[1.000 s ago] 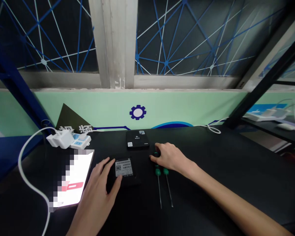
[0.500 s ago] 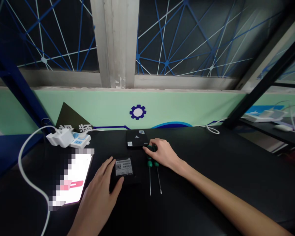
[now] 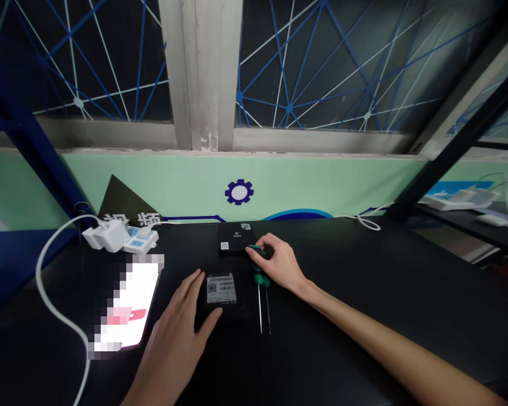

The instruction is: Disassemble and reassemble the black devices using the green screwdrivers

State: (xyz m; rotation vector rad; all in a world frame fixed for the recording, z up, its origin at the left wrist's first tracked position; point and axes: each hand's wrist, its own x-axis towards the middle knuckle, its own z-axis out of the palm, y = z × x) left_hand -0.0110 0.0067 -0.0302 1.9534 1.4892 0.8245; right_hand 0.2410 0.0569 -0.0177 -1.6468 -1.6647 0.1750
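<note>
A small black box with a white label [image 3: 222,290] lies on the black table [image 3: 364,293]. My left hand [image 3: 178,332] rests against its left side, fingers spread flat and thumb along its near edge. My right hand [image 3: 277,262] is curled over the green and black handles of two screwdrivers [image 3: 262,304], whose thin shafts point toward me just right of the box. The fingertips pinch one handle close to a second black box [image 3: 236,238] farther back.
A lit phone [image 3: 127,304] lies at the left. Behind it sit a white power strip [image 3: 139,239] and charger [image 3: 105,235] with a white cable [image 3: 46,304] looping to the front. A dark post [image 3: 457,141] rises at the right.
My right hand has slid the two screwdrivers leftward until they lie next to the labelled box. My left hand has stayed on the box.
</note>
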